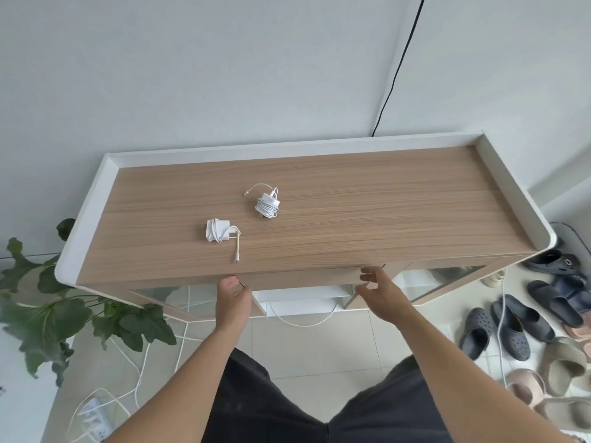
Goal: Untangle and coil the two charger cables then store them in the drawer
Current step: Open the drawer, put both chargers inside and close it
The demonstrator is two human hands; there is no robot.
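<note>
Both white chargers, square-brick one [218, 230] and round-coiled one [268, 204], lie wrapped on wood-grain cabinet top [367, 199]. Left hand [232, 297] and right hand [379, 294], fingers loosely curled, holding nothing, at wooden drawer front [303, 278] beneath cabinet's near edge. Pull evenly, both sides together.

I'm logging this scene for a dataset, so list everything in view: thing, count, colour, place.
chargers: 2, white, cables coiled, apart on the cabinet top, one left-front, one further back
cabinet: 1, wood top with white rim, against the wall
drawer front: 1, wood, front edge centre
black cable: 1, down the wall behind the cabinet
plant: 1, green, floor left
power strip: 1, white, floor lower left, white cords around it
sandals: several, dark and beige, floor right
left hand: at the drawer front, holding nothing
right hand: at the drawer front, fingers spread
</note>
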